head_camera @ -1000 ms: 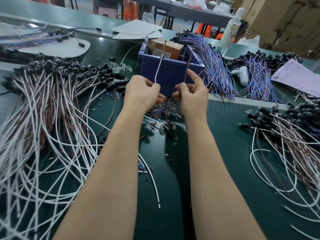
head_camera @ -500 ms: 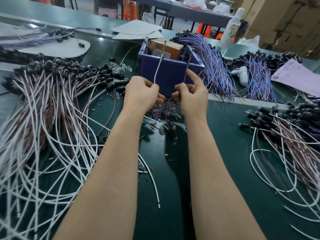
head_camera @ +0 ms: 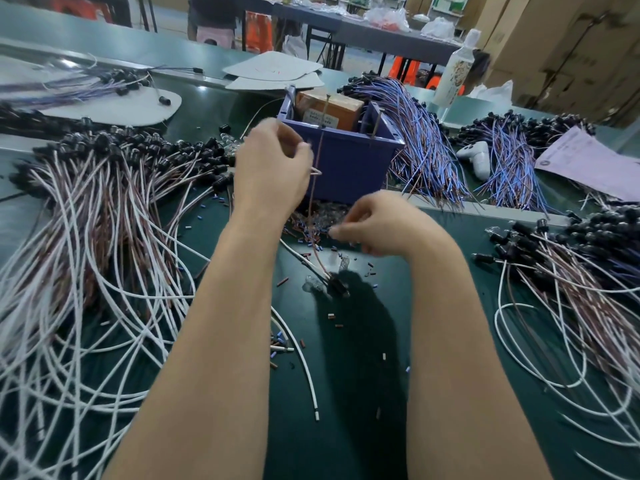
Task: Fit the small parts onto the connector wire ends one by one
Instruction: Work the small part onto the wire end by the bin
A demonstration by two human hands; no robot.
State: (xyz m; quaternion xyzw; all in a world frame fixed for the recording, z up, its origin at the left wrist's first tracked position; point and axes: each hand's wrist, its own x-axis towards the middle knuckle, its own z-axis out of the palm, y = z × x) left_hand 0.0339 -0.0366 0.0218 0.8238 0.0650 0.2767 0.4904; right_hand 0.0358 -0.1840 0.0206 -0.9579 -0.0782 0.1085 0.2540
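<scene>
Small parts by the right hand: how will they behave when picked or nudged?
Probably light and apt to roll: the small parts are tiny tubes, strays strewn over the table. Likely fiddly: the right hand reaches fingertips-first.

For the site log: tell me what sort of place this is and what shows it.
Probably a factory assembly bench for wiring work. Heaps of black-tipped wires cover the green table, a blue bin sits in the middle, and stacked cardboard boxes stand behind.

1 brown wire [head_camera: 320,143] in left hand [head_camera: 273,171]; small parts [head_camera: 311,226] by right hand [head_camera: 377,226]: too many to count. Beyond both hands: 1 blue bin [head_camera: 349,168], 1 bottle [head_camera: 453,74], 1 paper sheet [head_camera: 588,164]. 1 white-wire heap [head_camera: 104,220] to the left, 1 more heap [head_camera: 571,278] to the right.
</scene>
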